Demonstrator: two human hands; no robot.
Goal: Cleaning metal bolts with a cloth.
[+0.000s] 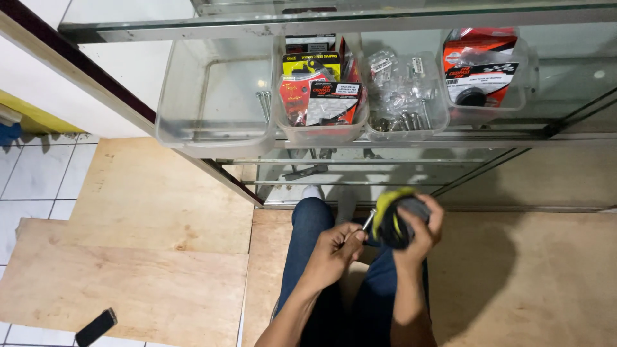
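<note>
Gripping black-and-yellow rubber part (397, 222) in right hand (421, 230), left hand (334, 247) pinching valve stem (368, 220) at nine o'clock; likely slipping if pulled askew.

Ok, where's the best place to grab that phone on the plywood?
Take the dark phone by its two long edges, coming straight down from above. It lies flat and slanted on the plywood floor, nothing beside it, so the narrow width suits a pinch.

Four tubs (218, 128) in a row on glass shelf (488, 132), packets (321, 96) in the middle ones; phone (96, 327) on floor boards (160, 257) far left of both hands.
</note>
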